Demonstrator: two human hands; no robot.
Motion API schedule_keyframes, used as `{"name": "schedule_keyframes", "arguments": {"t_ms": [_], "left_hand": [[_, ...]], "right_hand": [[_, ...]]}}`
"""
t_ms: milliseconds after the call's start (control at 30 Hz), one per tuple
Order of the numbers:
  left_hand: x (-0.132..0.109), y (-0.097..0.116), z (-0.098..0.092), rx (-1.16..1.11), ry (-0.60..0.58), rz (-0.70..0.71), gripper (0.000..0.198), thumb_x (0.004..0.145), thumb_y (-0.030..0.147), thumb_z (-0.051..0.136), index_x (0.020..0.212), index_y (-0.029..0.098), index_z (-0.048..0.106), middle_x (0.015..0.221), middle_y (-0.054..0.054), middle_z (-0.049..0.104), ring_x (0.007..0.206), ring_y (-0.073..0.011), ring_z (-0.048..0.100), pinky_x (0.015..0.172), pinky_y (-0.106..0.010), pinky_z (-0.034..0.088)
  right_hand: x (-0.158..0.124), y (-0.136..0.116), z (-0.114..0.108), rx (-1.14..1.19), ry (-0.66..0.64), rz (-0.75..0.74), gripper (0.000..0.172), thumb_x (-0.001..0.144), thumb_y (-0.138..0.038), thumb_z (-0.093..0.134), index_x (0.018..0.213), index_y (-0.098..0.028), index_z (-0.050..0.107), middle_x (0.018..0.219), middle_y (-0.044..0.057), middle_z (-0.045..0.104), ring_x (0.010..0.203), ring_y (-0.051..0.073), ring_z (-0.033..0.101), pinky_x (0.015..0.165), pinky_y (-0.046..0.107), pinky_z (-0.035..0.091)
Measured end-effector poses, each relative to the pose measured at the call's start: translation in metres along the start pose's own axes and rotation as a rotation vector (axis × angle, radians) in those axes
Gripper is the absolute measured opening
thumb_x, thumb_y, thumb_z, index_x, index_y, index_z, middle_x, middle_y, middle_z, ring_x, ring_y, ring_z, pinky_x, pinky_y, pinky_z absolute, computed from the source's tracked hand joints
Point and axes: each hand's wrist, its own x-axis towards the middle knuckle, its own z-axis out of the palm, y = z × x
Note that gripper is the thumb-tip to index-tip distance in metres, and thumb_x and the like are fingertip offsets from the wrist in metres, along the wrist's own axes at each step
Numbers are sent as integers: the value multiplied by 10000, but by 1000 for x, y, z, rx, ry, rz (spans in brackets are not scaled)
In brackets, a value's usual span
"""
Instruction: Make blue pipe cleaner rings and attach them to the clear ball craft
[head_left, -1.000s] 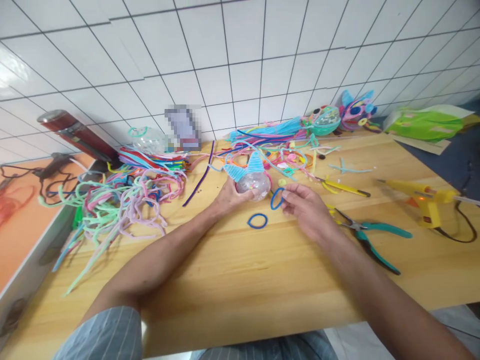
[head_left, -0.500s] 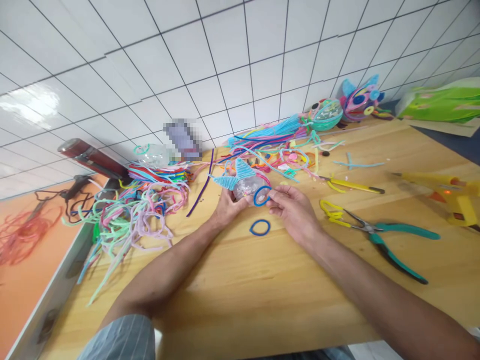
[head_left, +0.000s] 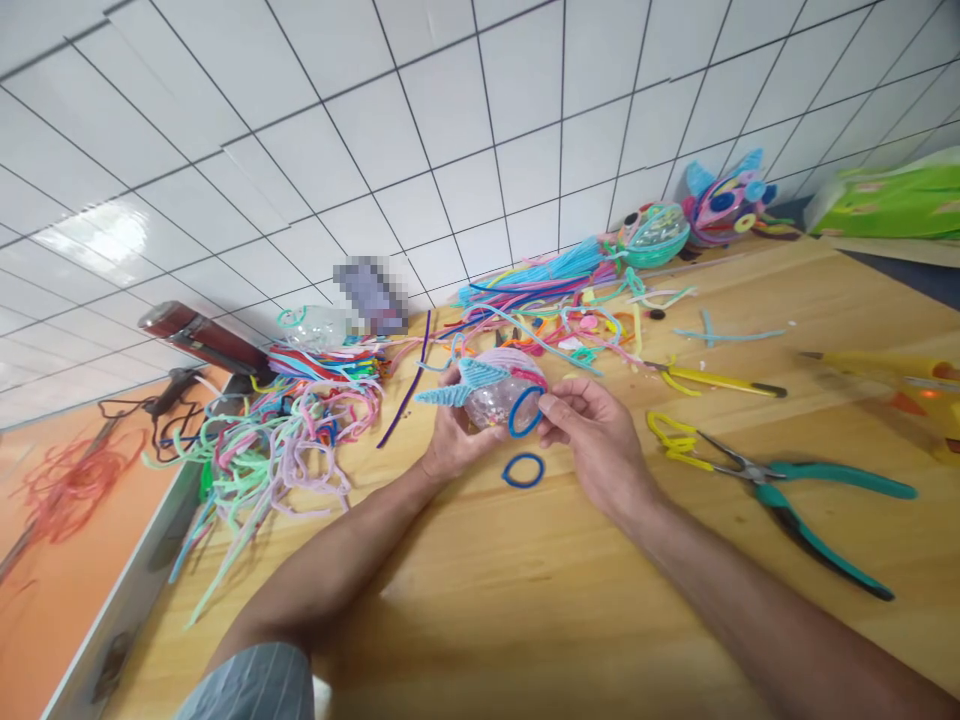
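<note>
My left hand (head_left: 450, 445) is wrapped round a clear glittery ball (head_left: 499, 395) with light blue pipe-cleaner ears, held just above the wooden table (head_left: 525, 620). My right hand (head_left: 592, 440) pinches a small blue pipe-cleaner ring (head_left: 524, 411) and presses it against the ball's front. A second blue ring (head_left: 523, 469) lies flat on the table just below both hands.
A tangle of coloured pipe cleaners (head_left: 262, 440) lies at the left, more (head_left: 555, 300) behind the hands. Teal-handled pliers (head_left: 795, 490), a yellow knife (head_left: 712, 378) and a yellow glue gun (head_left: 900, 375) lie at the right. Two finished decorated balls (head_left: 690, 220) stand by the tiled wall.
My right hand brought the blue ring from beside the ball onto its front. My left hand tilted the ball, so the ears now point left.
</note>
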Motion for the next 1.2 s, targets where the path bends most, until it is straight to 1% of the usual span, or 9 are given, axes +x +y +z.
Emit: {"name": "schedule_keyframes", "arguments": {"t_ms": [167, 300, 433, 600, 800, 933, 1100, 1200], "left_hand": [[-4, -6, -2, -15, 10, 2, 1014, 607, 639, 947, 1417, 235, 490, 1390, -170, 608, 1365, -370, 579, 1157, -561, 477], [-4, -7, -3, -8, 7, 11, 1005, 612, 625, 951, 1417, 228, 501, 1405, -176, 600, 1395, -377, 556, 1193, -582, 443], [-4, -7, -3, -1, -9, 23, 1001, 630, 640, 936, 1428, 230, 493, 1394, -169, 612, 1377, -365, 575, 1182, -576, 456], [-2, -6, -2, 0, -20, 42, 1006, 618, 666, 930, 1418, 239, 495, 1373, -163, 626, 1333, -352, 609, 1152, -558, 480], [-2, -4, -2, 2, -37, 13, 1008, 612, 673, 930, 1409, 230, 499, 1353, -167, 635, 1332, -355, 609, 1134, -554, 492], [-2, -4, -2, 6, -32, 5, 1021, 597, 727, 906, 1395, 231, 509, 1344, -160, 636, 1330, -352, 606, 1126, -548, 497], [-2, -3, -2, 10, -41, 32, 992, 613, 703, 909, 1386, 227, 511, 1337, -163, 634, 1319, -356, 611, 1131, -563, 490], [-3, -1, -1, 2, -46, 26, 990, 620, 704, 904, 1390, 225, 507, 1333, -166, 629, 1307, -357, 617, 1133, -577, 484]], "right_hand": [[-1, 1, -2, -13, -11, -19, 473, 610, -490, 960, 839, -222, 645, 647, -35, 708, 532, 123, 635, 494, 254, 548], [-1, -1, -2, -30, -25, -29, 467, 627, -494, 950, 843, -219, 642, 637, -38, 695, 531, 118, 628, 490, 245, 539], [-2, -3, -3, -40, -33, -21, 454, 635, -480, 945, 843, -212, 643, 640, -43, 689, 531, 108, 618, 497, 237, 537], [-2, -3, -5, -58, -46, -9, 435, 651, -470, 933, 852, -217, 642, 649, -46, 690, 533, 112, 622, 516, 249, 539], [-2, -3, -7, -51, -46, 17, 402, 661, -436, 935, 858, -223, 657, 661, -42, 699, 546, 119, 625, 533, 260, 526], [0, -5, -9, -48, -53, 67, 447, 610, -436, 964, 835, -220, 644, 655, -38, 696, 553, 122, 618, 521, 255, 499], [0, -10, -7, -29, -35, 107, 481, 548, -412, 982, 819, -218, 636, 623, -64, 658, 518, 86, 540, 508, 234, 446], [-1, -13, -7, -17, -36, 114, 477, 537, -401, 978, 821, -217, 642, 629, -61, 660, 540, 92, 547, 520, 237, 450]]}}
